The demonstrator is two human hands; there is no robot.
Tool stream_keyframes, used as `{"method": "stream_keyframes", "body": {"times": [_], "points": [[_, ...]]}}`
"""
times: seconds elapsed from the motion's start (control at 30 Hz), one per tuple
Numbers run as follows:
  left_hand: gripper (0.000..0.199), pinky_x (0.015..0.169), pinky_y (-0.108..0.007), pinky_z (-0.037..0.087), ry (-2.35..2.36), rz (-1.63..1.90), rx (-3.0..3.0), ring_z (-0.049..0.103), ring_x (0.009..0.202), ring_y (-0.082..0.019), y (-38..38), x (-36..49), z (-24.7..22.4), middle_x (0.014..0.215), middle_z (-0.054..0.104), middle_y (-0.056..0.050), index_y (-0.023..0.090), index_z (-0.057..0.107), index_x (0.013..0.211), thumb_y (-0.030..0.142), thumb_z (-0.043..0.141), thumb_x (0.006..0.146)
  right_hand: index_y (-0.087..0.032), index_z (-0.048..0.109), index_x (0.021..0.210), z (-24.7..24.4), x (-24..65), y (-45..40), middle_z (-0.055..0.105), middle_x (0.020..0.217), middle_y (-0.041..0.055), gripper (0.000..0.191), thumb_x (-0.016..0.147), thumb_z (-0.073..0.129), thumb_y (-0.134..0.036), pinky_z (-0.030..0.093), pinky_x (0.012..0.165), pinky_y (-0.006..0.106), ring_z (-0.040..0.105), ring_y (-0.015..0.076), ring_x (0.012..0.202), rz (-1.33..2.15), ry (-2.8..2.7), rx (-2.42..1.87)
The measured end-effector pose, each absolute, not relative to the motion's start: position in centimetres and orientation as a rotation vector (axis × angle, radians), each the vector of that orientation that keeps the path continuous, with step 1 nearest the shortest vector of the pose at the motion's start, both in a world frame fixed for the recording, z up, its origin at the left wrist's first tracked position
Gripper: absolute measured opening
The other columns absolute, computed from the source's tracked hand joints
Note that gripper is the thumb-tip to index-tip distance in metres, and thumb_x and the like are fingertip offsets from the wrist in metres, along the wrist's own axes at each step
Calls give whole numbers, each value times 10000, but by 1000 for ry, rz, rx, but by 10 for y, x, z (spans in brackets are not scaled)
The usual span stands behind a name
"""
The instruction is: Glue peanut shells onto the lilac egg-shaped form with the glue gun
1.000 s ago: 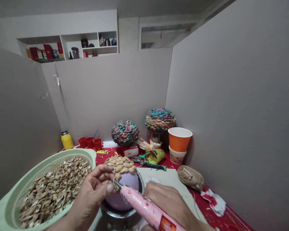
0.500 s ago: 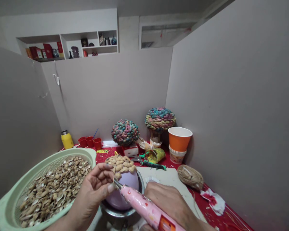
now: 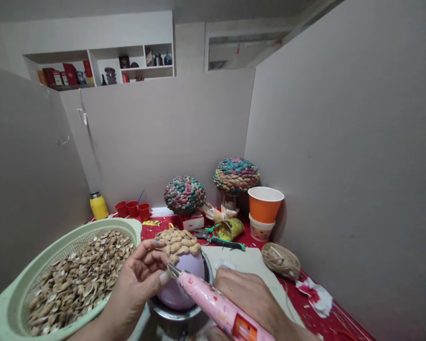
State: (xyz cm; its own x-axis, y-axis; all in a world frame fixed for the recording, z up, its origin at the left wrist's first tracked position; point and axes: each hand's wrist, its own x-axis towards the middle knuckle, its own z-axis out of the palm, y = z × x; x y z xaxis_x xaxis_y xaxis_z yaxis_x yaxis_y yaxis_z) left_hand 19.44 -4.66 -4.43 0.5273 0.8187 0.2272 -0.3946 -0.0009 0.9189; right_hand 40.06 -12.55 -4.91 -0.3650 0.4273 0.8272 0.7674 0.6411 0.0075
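Observation:
My right hand [image 3: 246, 296] is wrapped round a pink hot glue gun [image 3: 213, 303], its metal nozzle pointing up and left. The nozzle tip meets the fingertips of my left hand [image 3: 145, 270], which are closed on a small peanut shell, mostly hidden by the fingers. Just behind both hands, a lilac balloon [image 3: 191, 267] rests in a metal bowl [image 3: 177, 316]. Peanut shells [image 3: 179, 241] cover the balloon's top in close rows; its lower part is bare. On the left, a pale green colander [image 3: 10, 303] holds many loose peanut shell halves [image 3: 81, 279].
Behind the balloon stand two painted shell-covered domes [image 3: 184, 195], pliers [image 3: 227, 243], a tipped yellow cup [image 3: 229, 229] and an orange paper bucket [image 3: 265, 206]. Twine [image 3: 280, 260] lies right, red cups [image 3: 132, 208] and a yellow bottle [image 3: 98, 206] back left. Grey partitions [image 3: 341, 166] enclose the table.
Hardly anything differs. The glue gun's rear end has shifted very slightly, while its nozzle stays at my left fingertips.

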Motion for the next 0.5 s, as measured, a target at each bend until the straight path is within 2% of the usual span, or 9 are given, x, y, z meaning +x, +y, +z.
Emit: {"method": "stream_keyframes", "body": {"times": [0.2,0.4,0.5], "points": [[407,762,-217,466,426,1017,1239,583,816,-124,-46,194,-44,855,643,3,233,587,1091,207,791,739,-222,404,579,-39,396,-125,446,473,-30,497,1001,275,-451,258,415,264,381,106,411,-657,-1973,-947],[424,736,-220,472,442,1036,1214,583,784,-123,-48,196,-40,846,648,1,229,581,1088,212,801,725,-220,407,597,-38,396,-125,461,479,-30,512,1010,228,-463,281,407,257,401,103,408,-613,-1992,-954],[424,728,-217,472,456,1055,1208,581,781,-123,-48,196,-39,833,647,3,227,585,1073,212,809,713,-217,427,628,-40,398,-125,458,506,-32,481,992,280,-495,273,413,264,402,110,428,-562,-2008,-974]]}}
